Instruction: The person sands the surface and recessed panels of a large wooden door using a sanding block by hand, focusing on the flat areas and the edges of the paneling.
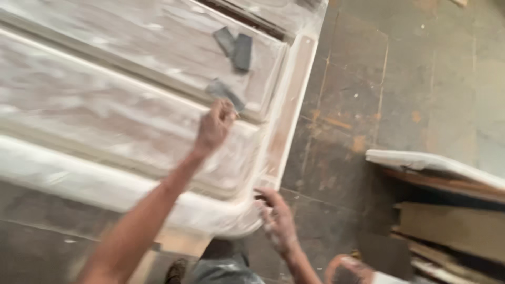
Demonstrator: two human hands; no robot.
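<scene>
1. The big thing here is a white-coated wooden panel (131, 121) with raised mouldings and recessed fields, lying flat and filling most of the left side of the view. The whole shot is pretty motion-blurred.
2. The left hand (213, 128) is stretched out over the panel, and its fingers (227, 109) are pinched together on a small grey sanding pad (225, 93). The pad sits right on the moulding ridge between two recessed fields.
3. Two more grey sanding pieces (235, 47) lie loose in the upper recessed field, touching each other, a bit beyond the one being held.
4. The right hand (277, 218) is down at the rounded near corner of the panel. Its fingers are spread loosely and dusted white, resting against the panel edge, not holding anything as far as I can see.
5. Under everything is a worn, stained concrete floor (400, 79).
6. Over on the right there's another white-coated board (431, 164) lying on top of a stack of wooden planks (452, 226), well apart from both hands.
</scene>
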